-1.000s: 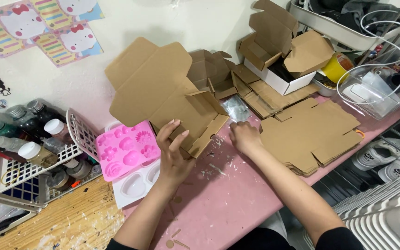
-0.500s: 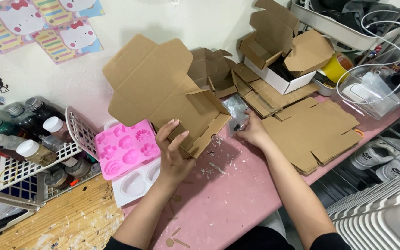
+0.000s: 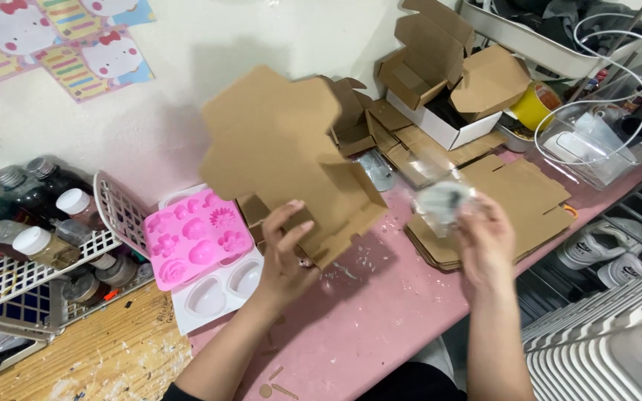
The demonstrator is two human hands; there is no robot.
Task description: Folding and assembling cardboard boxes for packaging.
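My left hand grips the near edge of a half-folded brown cardboard box and holds it tilted up over the pink table. My right hand holds a small clear plastic packet with something dark and white inside, lifted above a stack of flat cardboard blanks. The packet is blurred.
A pink silicone mould lies on a white mould at the left. A white basket of bottles stands further left. Open boxes sit at the back, a clear tub with a white cable at the right.
My right hand has picked the clear packet up from beside the box and drawn it right and toward me. My left hand has raised the cardboard box.
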